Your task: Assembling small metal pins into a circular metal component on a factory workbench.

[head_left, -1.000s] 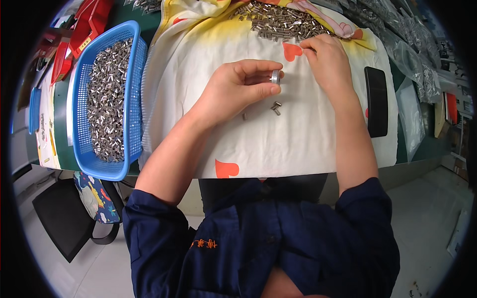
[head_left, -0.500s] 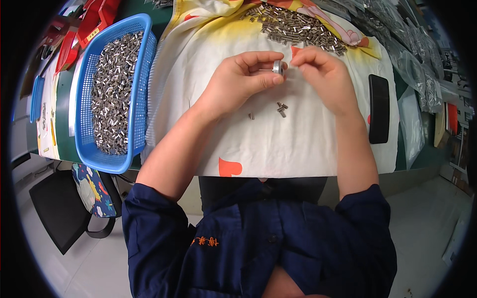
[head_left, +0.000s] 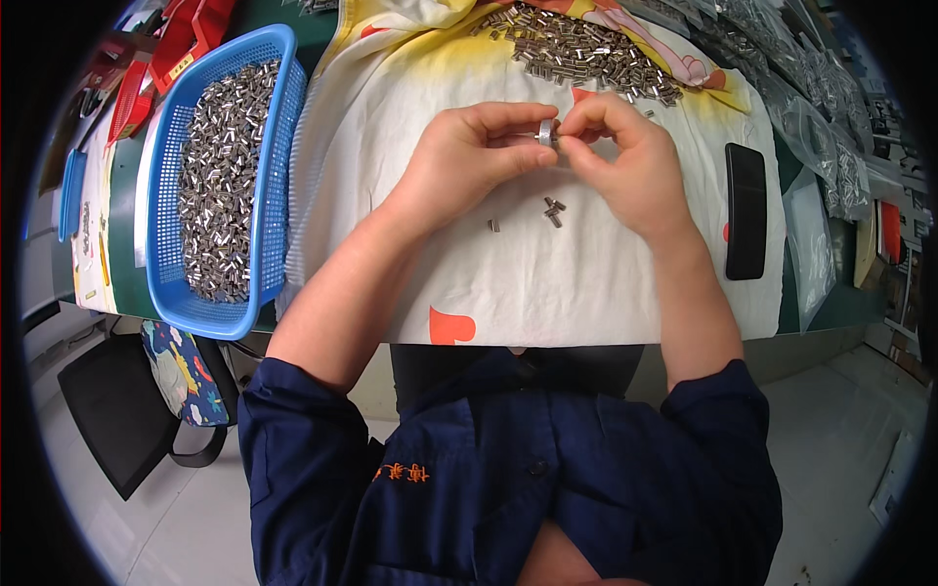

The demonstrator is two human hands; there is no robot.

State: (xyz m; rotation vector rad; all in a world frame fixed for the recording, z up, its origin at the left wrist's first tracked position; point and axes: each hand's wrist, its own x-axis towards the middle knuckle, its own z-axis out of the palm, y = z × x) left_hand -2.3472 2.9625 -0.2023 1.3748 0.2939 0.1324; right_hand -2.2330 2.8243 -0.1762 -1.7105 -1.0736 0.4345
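Note:
My left hand (head_left: 467, 156) is closed, its thumb and fingers gripping a thick silvery metal ring (head_left: 545, 132) by the rim, edge-on to me. Right beside it, my right hand (head_left: 625, 156) is pinched at the ring's right face. Its fingertips hide whatever small thing they hold. Below the hands, a few short metal pins (head_left: 554, 212) lie together on the white patterned cloth (head_left: 586, 293), and a single metal pin (head_left: 493, 226) lies to their left. Beyond my hands spreads a heap of similar pins (head_left: 586, 54).
At left stands a blue plastic basket (head_left: 271, 195) full of small metal pins, with red bins (head_left: 191, 44) behind it. A black phone (head_left: 746, 210) rests on the cloth's right side. Clear plastic bags (head_left: 821, 127) of metal parts pile up at the far right.
My right hand has moved left, bringing its pinched fingertips from just apart to the ring's right face. My left hand keeps its hold on the ring.

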